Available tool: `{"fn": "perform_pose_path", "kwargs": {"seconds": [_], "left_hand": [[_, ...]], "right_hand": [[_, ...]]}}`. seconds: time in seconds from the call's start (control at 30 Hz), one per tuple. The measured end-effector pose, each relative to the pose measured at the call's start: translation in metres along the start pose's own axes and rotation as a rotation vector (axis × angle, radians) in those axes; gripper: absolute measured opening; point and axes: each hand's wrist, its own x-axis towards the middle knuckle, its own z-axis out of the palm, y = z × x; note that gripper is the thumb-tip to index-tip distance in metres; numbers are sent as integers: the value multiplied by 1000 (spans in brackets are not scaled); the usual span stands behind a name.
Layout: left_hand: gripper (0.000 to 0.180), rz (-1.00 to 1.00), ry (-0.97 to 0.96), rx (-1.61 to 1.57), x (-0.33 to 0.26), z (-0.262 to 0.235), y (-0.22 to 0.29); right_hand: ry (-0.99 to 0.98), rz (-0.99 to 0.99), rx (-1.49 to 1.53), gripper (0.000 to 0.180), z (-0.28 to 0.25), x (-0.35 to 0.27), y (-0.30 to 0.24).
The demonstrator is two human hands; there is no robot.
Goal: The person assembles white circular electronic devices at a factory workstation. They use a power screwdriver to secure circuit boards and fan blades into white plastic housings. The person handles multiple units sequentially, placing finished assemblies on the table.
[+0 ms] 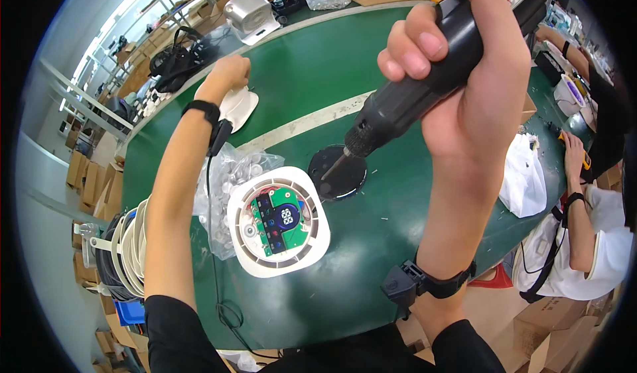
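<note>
My right hand (pixel 471 74) is wrapped around a black electric screwdriver (pixel 411 94), which slants down to the left. Its bit reaches over a round black dish (pixel 345 181) on the green table. Farther off, my left hand (pixel 229 78) has its fingers curled together beside a white curved plastic part (pixel 240 111); what they hold, if anything, is hidden. Nearer to me lies a white rounded-square housing (pixel 312 253). Inside its ring sits a green circuit board (pixel 292 235) with a dark display panel. A clear plastic bag of small round parts (pixel 225 174) lies beside the housing.
White rings (pixel 126 247) are stacked at the left edge. A silver appliance (pixel 249 15) stands at the back. A white bag (pixel 524 177) lies at the right, near a co-worker's hand (pixel 574 151). A black cable (pixel 219 300) runs down from my left wrist.
</note>
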Motion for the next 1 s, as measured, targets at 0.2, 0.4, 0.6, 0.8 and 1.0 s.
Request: {"fn": "perform_pose_path", "kwargs": {"seconds": [0.2, 0.4, 0.6, 0.8, 1.0], "left_hand": [[34, -97, -103, 273, 51, 34, 39], [22, 64, -55, 319, 74, 72, 16], [25, 225, 468, -198, -33, -56, 85], [18, 861, 252, -510, -324, -152, 171], [23, 450, 134, -526, -408, -76, 234]], "right_hand": [[-7, -20, 27, 21, -7, 3, 2], [-45, -51, 35, 19, -13, 7, 4], [-55, -99, -9, 18, -23, 17, 16], [-5, -196, -129, 18, -9, -1, 4], [-215, -54, -172, 21, 10, -19, 24]]}}
